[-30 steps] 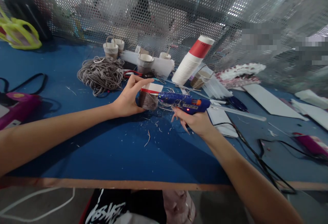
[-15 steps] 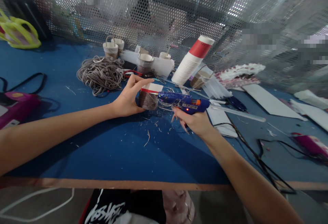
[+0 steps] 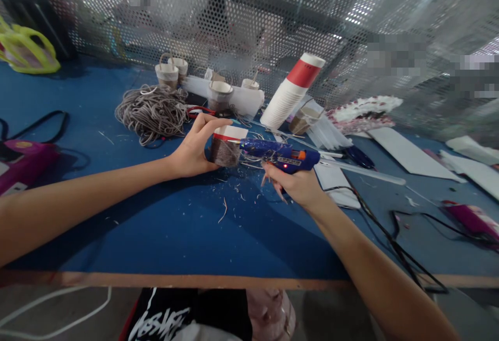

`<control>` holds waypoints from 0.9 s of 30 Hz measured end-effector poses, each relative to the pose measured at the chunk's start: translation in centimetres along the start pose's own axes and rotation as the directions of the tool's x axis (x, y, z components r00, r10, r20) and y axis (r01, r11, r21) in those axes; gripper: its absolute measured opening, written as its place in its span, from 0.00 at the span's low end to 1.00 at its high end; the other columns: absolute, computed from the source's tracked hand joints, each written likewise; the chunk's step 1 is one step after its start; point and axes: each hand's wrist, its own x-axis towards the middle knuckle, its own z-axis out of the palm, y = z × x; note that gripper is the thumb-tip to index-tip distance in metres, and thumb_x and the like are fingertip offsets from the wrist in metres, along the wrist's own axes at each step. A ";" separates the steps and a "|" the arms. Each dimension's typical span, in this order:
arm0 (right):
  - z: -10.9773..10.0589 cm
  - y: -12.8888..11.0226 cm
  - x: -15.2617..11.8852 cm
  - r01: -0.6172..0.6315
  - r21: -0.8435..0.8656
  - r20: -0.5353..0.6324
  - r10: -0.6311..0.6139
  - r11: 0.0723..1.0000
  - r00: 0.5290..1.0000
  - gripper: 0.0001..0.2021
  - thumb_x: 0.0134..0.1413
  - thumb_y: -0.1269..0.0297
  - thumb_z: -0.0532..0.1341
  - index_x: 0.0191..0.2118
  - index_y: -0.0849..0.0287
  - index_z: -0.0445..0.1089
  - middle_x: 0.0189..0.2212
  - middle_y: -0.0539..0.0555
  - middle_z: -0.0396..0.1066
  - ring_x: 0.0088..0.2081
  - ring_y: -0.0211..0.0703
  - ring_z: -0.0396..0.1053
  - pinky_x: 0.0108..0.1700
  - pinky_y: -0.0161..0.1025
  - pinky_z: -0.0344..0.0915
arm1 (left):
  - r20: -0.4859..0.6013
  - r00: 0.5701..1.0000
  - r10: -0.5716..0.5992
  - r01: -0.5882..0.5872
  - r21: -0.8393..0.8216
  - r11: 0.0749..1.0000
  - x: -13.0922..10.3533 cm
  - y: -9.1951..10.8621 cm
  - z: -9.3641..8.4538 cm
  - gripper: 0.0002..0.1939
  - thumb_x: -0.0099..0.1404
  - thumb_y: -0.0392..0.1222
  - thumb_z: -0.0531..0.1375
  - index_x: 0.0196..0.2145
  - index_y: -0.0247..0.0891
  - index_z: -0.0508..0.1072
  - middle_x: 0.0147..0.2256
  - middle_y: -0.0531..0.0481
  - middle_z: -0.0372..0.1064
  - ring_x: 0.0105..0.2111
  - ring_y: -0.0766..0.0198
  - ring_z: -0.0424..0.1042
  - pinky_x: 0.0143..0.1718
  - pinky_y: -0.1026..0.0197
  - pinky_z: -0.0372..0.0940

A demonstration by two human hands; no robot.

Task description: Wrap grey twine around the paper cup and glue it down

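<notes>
My left hand (image 3: pixel 197 148) grips a paper cup (image 3: pixel 226 151) by its top and bottom edges. Grey-brown cord wraps most of the cup, leaving a red band and a white part bare. In my right hand (image 3: pixel 294 182) is a blue hot glue gun (image 3: pixel 278 155) with an orange part and a small red light lit. Its nozzle points left and meets the cup near the red band; whether it touches cannot be made out. A long clear glue stick (image 3: pixel 362 171) sticks out of the gun's back.
A heap of grey cord (image 3: pixel 152 112) lies left of the cup, with small cord-wrapped cups (image 3: pixel 220 94) behind. A leaning stack of paper cups (image 3: pixel 292 91) stands by the perforated metal screen (image 3: pixel 249 24). Black cables (image 3: pixel 374 221) run at right; a purple glue gun (image 3: pixel 29 164) lies left.
Hardly anything differs. The view has shifted very slightly, while both hands, the cup and the glue gun keep their positions relative to each other.
</notes>
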 end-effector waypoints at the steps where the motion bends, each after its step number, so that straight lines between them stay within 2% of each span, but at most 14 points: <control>1: 0.0 0.0 0.0 0.001 -0.004 -0.001 -0.001 1.000 1.000 0.18 0.48 0.56 0.64 0.14 0.55 0.63 0.06 0.45 0.58 0.10 0.34 0.58 0.16 0.36 0.61 | 0.002 1.000 0.000 0.000 0.002 1.000 0.0 0.0 0.0 0.38 0.52 0.39 0.69 0.58 0.40 0.59 0.49 0.43 0.60 0.53 0.52 0.63 0.57 0.45 0.66; 9: -0.1 -0.2 0.0 0.008 0.003 0.000 -0.008 1.000 1.000 0.19 0.49 0.57 0.63 0.13 0.55 0.62 0.06 0.46 0.58 0.10 0.35 0.59 0.19 0.39 0.63 | 0.010 1.000 -0.002 0.002 0.019 1.000 0.0 -0.3 -0.1 0.40 0.50 0.38 0.69 0.58 0.41 0.57 0.50 0.43 0.61 0.54 0.51 0.63 0.58 0.43 0.64; 18: -0.2 -0.2 -0.1 0.022 0.025 -0.014 -0.022 0.999 1.000 0.18 0.48 0.56 0.64 0.14 0.55 0.62 0.07 0.46 0.59 0.10 0.35 0.60 0.16 0.36 0.61 | 0.013 1.000 -0.021 0.022 -0.041 0.999 0.1 -0.3 -0.1 0.38 0.51 0.38 0.68 0.58 0.40 0.58 0.53 0.41 0.61 0.54 0.51 0.63 0.54 0.47 0.69; 27: -0.2 -0.5 -0.3 0.029 0.031 -0.012 -0.029 0.999 1.000 0.18 0.49 0.58 0.64 0.14 0.56 0.62 0.07 0.46 0.58 0.10 0.33 0.58 0.15 0.35 0.59 | 0.020 0.999 -0.044 0.046 -0.080 0.996 0.0 -0.3 -0.1 0.38 0.52 0.39 0.68 0.58 0.40 0.59 0.54 0.40 0.61 0.57 0.51 0.62 0.58 0.46 0.67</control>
